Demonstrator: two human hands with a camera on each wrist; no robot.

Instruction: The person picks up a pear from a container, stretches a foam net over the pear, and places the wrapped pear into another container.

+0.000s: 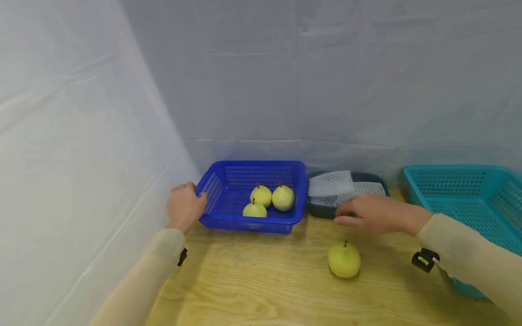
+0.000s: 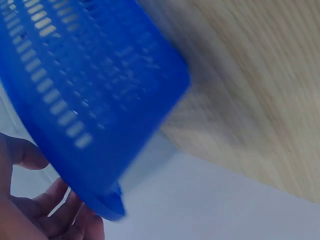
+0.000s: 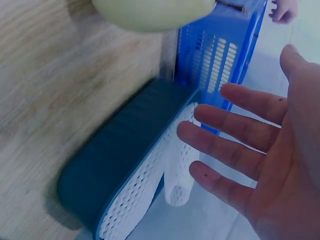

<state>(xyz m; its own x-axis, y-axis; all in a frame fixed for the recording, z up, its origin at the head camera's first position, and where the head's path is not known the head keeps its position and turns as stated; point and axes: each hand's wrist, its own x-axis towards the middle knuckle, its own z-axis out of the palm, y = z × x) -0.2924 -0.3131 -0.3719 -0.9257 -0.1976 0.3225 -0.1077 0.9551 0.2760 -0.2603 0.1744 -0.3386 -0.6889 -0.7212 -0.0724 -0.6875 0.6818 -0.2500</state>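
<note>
On the near side of the fingers of the right hand point(image 1: 370, 213), a round yellow-green pear point(image 1: 344, 261) rests loose on the wooden table point(image 1: 253, 276) and could roll if nudged by that hand. These fingers stand wide, holding nothing, near white mesh sleeves point(image 1: 332, 183) in a dark-teal plastic tray point(image 1: 322, 211); the left hand point(image 1: 185, 207) grips the rim of a blue plastic basket point(image 1: 240, 222).

- A blue basket point(image 1: 246, 222) stands at the table's point(image 1: 265, 283) far-left corner, three yellow-green pears point(image 1: 283, 199) inside.
- The left grip point(image 1: 186, 206) holds its left rim.
- Just beside it, near the far edge, a dark tub point(image 1: 320, 211) carries white netting point(image 1: 332, 184).
- The right grip point(image 1: 373, 213) hovers by the tub's front rim, fingers bent.
- A loose pear point(image 1: 344, 261) lies farther from that edge.
- A teal basket point(image 1: 461, 169) stands to the tub's right, partly behind the right sleeve point(image 1: 469, 253).
</note>
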